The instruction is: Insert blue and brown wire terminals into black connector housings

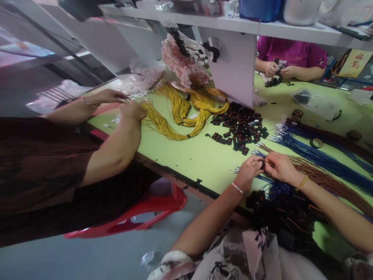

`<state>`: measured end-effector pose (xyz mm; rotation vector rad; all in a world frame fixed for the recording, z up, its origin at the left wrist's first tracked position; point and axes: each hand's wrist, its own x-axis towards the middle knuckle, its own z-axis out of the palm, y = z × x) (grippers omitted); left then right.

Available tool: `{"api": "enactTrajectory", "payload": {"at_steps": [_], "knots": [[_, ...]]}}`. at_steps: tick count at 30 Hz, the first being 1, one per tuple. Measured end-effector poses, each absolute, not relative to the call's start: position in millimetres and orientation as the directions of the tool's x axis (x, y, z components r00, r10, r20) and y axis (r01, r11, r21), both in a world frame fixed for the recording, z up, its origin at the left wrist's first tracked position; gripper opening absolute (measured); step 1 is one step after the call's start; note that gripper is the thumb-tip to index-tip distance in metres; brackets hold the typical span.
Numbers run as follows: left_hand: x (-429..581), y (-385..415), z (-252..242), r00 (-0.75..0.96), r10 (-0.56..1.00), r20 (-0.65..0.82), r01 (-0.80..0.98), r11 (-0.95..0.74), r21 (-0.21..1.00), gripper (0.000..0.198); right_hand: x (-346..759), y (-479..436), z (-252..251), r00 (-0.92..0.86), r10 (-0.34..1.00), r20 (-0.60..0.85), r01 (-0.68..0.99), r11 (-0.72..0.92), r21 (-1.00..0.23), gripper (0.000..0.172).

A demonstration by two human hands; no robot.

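Note:
Near the table's front edge, my left hand (247, 171) has its fingers closed on a small black connector (262, 164). My right hand (279, 166) meets it from the right, fingers pinched at the same connector and a wire end; the exact grip is too small to tell. Blue wires (309, 155) and brown wires (323, 177) with metal tips lie beside and under my hands. Just beyond is a pile of black connectors (240, 126) with orange marks. More dark pieces with orange lines (291, 217) lie close to my body.
A co-worker's hands (128, 105) work at left near yellow wire bundles (175, 112). Another person (291, 58) sits across the green table (204, 163). A shelf (189, 19) with an upright panel (233, 70) stands behind. Tape rolls (316, 143) lie at right; a red stool (163, 208) is below.

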<state>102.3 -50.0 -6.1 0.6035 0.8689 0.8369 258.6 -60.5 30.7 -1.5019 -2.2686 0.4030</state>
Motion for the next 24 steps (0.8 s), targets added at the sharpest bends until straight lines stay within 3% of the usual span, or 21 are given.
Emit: {"api": "enactTrajectory", "payload": {"at_steps": [5, 11, 18, 21, 24], "knots": [[102, -49, -8, 0.376, 0.826, -0.420, -0.441, 0.558, 0.703, 0.023, 261, -60, 29, -0.414, 0.890, 0.190, 0.817, 0.455, -0.355, 0.015], [99, -47, -6, 0.375, 0.820, -0.432, -0.432, 0.567, 0.702, 0.025, 262, -60, 30, -0.387, 0.905, 0.176, 0.773, 0.422, -0.474, 0.015], [103, -50, -6, 0.334, 0.852, -0.403, -0.340, 0.508, 0.792, 0.030, 263, -57, 29, -0.344, 0.934, 0.102, 0.736, 0.335, -0.588, 0.013], [105, -60, 8, 0.289, 0.928, -0.236, -0.209, 0.302, 0.930, 0.027, 271, -48, 40, -0.308, 0.950, 0.059, 0.671, 0.261, -0.694, 0.020], [109, -82, 31, 0.333, 0.937, 0.107, 0.094, -0.146, 0.985, 0.026, 278, -37, 57, -0.378, 0.923, -0.068, 0.605, 0.191, -0.773, 0.022]]}}
